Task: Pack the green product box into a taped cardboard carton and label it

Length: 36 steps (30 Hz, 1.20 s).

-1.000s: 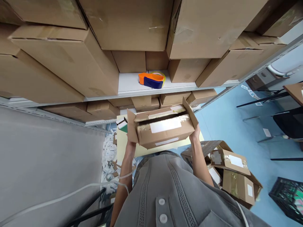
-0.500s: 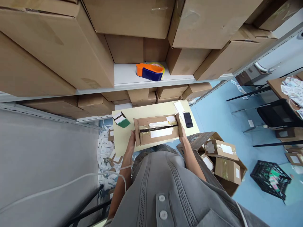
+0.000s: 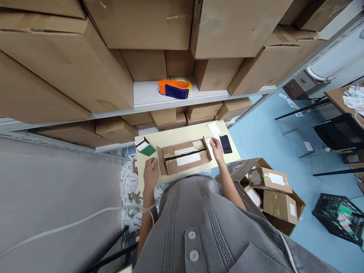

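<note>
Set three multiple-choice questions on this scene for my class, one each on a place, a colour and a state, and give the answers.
1. Where is the orange-and-blue plastic tape dispenser?
A. On the white metal shelf, between cardboard boxes
B. Held in a hand
C. Hanging from a hook

2. What colour is the slatted plastic crate on the light blue floor?
A. Red
B. Black
C. White

3. How are the end flaps of the brown cardboard box?
A. Standing open
B. Taped down flat
C. Torn off

Answers:
1. A, because it sits on the shelf in a gap between boxes.
2. B, because its walls show black.
3. A, because a flap rises at each end.
</note>
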### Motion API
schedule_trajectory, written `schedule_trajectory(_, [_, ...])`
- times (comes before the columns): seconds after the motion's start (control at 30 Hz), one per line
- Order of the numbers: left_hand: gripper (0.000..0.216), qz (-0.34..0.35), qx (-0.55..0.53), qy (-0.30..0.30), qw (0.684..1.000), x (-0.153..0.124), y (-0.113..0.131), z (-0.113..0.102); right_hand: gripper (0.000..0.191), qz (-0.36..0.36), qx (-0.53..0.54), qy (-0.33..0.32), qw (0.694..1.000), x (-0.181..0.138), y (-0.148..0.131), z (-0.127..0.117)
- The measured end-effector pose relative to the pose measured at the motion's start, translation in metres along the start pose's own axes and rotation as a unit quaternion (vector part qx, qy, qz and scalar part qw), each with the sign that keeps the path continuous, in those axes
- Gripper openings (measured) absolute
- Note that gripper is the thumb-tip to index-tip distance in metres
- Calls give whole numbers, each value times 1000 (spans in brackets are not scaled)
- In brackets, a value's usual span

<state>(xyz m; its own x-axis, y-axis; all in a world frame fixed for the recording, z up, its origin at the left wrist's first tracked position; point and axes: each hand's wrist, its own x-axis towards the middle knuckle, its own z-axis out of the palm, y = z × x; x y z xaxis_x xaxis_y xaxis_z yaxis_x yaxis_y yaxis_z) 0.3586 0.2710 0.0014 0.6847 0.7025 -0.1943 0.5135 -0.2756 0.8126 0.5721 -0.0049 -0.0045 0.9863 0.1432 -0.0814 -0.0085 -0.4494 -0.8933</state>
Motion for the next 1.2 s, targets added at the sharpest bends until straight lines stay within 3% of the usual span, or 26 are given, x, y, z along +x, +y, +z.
schedule_trajectory(0.07, [29, 76, 40, 38, 996, -8, 27, -5, 57, -97, -98, -44, 989, 8, -17, -8])
schedule_trajectory(0.13, [29, 138, 60, 20, 988, -15, 53, 1, 57, -162, -205, -136, 956, 15, -33, -9])
schedule_trajectory(0.27, [26, 206, 129, -135, 961, -24, 82, 39, 79, -185, -384, -300, 853, 19, -53, 13])
schedule_trajectory(0.37, [34, 212, 229, -207, 927, -30, 78, 67, 84, -157, -473, -326, 803, 18, -57, 30])
schedule_trajectory(0.5, [59, 179, 316, -172, 915, -40, 57, 87, 61, -203, -493, -302, 790, 20, -57, 36])
schedule_trajectory(0.63, [73, 187, 364, -115, 905, -50, 43, 98, 44, -203, -495, -295, 792, 28, -59, 33])
schedule_trajectory(0.7, [76, 191, 389, -91, 897, -53, 39, 105, 48, -207, -503, -320, 776, 31, -61, 33])
schedule_trajectory(0.8, [75, 196, 428, -48, 881, -54, 31, 120, 69, -223, -543, -367, 721, 30, -63, 36])
schedule_trajectory(0.93, [60, 200, 462, 30, 863, -49, 18, 142, 85, -254, -601, -375, 659, 21, -64, 44])
schedule_trajectory(1.03, [45, 210, 474, 81, 851, -46, 16, 153, 80, -277, -602, -366, 654, 17, -65, 45])
schedule_trajectory(1.2, [39, 217, 494, 154, 828, -50, 30, 160, 78, -307, -586, -375, 649, 23, -67, 42])
